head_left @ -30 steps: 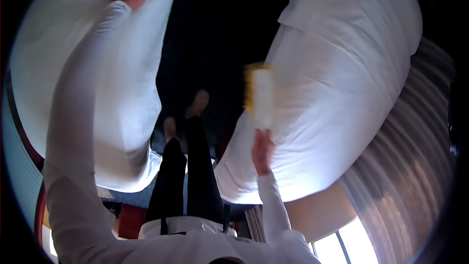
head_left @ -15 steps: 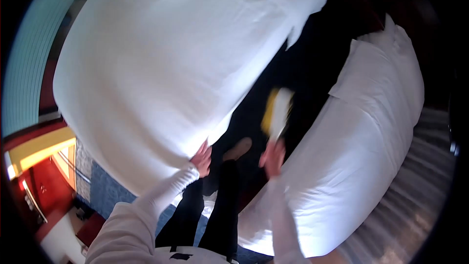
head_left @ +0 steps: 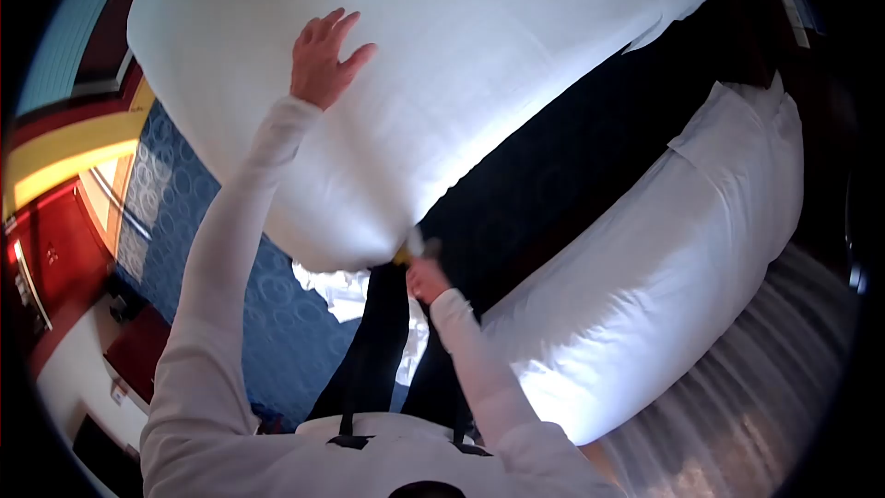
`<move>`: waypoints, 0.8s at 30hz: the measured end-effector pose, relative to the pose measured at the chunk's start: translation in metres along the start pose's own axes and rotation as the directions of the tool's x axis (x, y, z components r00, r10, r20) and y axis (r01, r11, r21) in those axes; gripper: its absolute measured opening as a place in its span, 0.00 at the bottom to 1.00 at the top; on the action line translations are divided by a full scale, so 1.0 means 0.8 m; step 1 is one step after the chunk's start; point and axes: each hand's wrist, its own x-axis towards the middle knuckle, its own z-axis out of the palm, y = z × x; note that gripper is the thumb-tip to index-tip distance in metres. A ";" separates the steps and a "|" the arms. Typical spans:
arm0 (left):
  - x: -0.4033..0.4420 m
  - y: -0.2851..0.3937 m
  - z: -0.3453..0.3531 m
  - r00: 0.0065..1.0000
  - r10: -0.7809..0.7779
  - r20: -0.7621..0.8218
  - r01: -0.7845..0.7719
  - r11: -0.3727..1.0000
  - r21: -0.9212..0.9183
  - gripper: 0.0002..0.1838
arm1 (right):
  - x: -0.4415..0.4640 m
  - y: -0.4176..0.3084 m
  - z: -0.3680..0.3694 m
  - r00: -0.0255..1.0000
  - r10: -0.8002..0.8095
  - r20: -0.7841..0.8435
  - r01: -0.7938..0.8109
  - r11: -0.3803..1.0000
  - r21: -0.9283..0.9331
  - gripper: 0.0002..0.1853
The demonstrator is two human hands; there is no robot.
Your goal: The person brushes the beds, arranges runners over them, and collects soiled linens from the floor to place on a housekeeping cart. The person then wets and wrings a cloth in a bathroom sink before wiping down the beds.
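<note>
A large bed with a smooth white sheet fills the upper middle of the head view. My left hand is over the sheet, fingers spread, with nothing in it; whether the palm touches the cloth I cannot tell. Low by the near corner of this bed, my right hand is closed on the handle of what looks like a yellow and white brush. The brush is against or just beside the sheet's edge, blurred and partly hidden.
A second white-covered bed stands on the right, beyond a dark gap. Crumpled white cloth lies on the blue patterned carpet by my legs. A red door is at far left, sheer curtains at lower right.
My left hand has moved from the bed's near edge up and left over the sheet. The right hand has swung the brush leftward from the gap to the bed's corner.
</note>
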 end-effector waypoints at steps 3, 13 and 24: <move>-0.169 -0.010 0.003 0.947 -0.113 0.301 0.030 0.964 0.265 0.39 | -0.075 -0.113 -0.037 0.884 -0.440 -0.155 0.461 0.876 0.144 0.19; -0.441 -0.006 -0.028 0.903 -0.219 0.370 0.165 0.971 0.172 0.52 | -0.042 0.052 0.106 0.939 -0.343 -0.009 0.341 0.935 -0.097 0.14; -0.461 0.010 -0.047 0.802 -0.302 0.516 0.405 0.909 -0.098 0.54 | -0.150 -0.099 0.009 0.278 -0.949 -0.148 0.745 0.310 -0.591 0.14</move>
